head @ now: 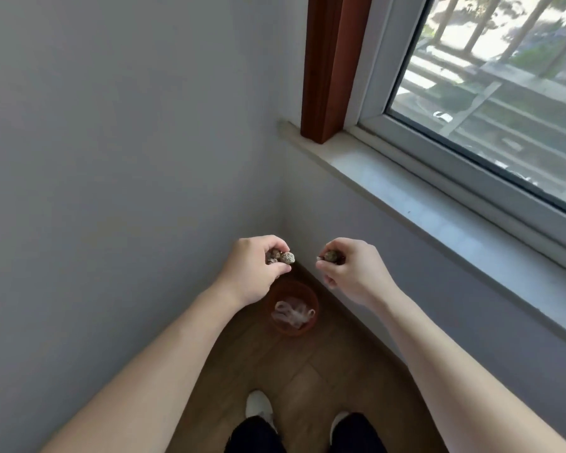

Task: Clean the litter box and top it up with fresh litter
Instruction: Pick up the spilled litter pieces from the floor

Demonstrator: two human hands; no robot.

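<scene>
Seen from the head camera, a person is standing in the corner of a room and holding both bare arms out in front. The left hand is curling its fingers and thumb round a few grey-brown, grainy litter clumps – the pale one nearest the fingertips is sticking out past them, while the others are sitting deeper in the grip. The right hand is pinching a single smaller clump between thumb and curled fingers, and how much more is lying inside that hand is hidden. The two hands are hanging near each other with a gap between them, and neither is touching the other.

Below them, on the wooden floor, a small round reddish-brown bin is standing right in the corner – its rim is partly hidden behind the left wrist. Crumpled clear plastic is lying inside it.

A grey wall is filling the left side. On the right a pale window sill is running under a white-framed window, with a red-brown wooden post standing on the sill's near end. At the bottom edge, white shoes and dark trouser legs are showing.
</scene>
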